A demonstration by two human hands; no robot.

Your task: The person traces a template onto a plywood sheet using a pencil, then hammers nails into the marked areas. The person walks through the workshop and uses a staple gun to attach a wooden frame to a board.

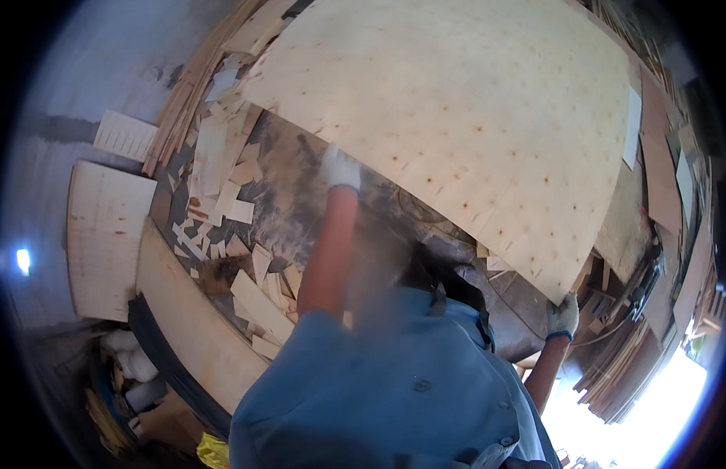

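Nearest the lens: your blue shirt (394, 391), filling the lower middle of the view, with both bare forearms rising out of it.

Item 1. Left hand (339, 168), white-gloved, lay at the lower left edge of the large plywood sheet (464, 117), at about 11 o'clock from your chest. Whether its fingers curled round the edge or only pressed against it could not be told.

Item 2. Right hand (564, 316), also white-gloved, was closed on the sheet's lowest corner at about 3 o'clock, fingers wrapped on the edge.

Item 3. Plywood sheet: pale, dotted with small dark knots, tilted up and spanning from 11 to 2 o'clock, above a dark, dusty work surface (300, 195).

Item 4. Veneer offcuts (253, 289), scattered at 9 to 10 o'clock on that surface; a smaller pale board (105, 234) lay beyond them at 9 o'clock.

Item 5. Stacked strips (636, 359) stood close by your right hand at 3 to 4 o'clock.

Handling note: a sheet this broad will likely flex, so you did best to keep the two grips far apart, lift both edges evenly, and keep the low corner away from the stacked strips.
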